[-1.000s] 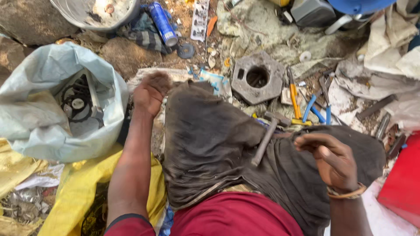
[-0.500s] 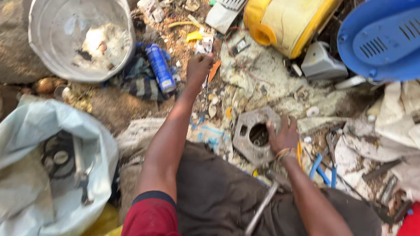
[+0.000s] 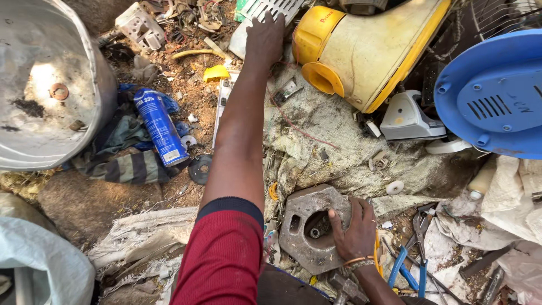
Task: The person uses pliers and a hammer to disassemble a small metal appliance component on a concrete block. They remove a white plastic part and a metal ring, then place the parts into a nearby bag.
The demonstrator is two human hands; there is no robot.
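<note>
1. I am stretching my left hand far forward, fingers spread flat on a white slatted grille beside the yellow casing.
2. I am resting my right hand on a grey metal block close to me, thumb hooked into its round centre hole, fingers curled over the edge.
3. Blue-handled pliers are lying just right of the block; a blue spray can is lying left of my arm.
</note>
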